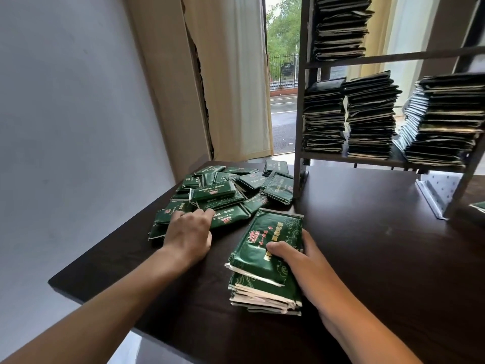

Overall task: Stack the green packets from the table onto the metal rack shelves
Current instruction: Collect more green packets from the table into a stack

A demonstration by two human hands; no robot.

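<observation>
Metal rack [298, 143] at two o'clock, shelves stacked full. Loose green packets [217, 195] at eleven; left hand [190, 232] flat on them. Right hand [296, 256] grips glossy packet stack [262, 269].

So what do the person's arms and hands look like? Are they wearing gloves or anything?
No gloves. Both hands, the left hand and the right hand, are bare, and so are both forearms, with no sleeves showing as far up as the picture reaches. No rings, watch or bracelets can be seen on the fingers or wrists.
</observation>
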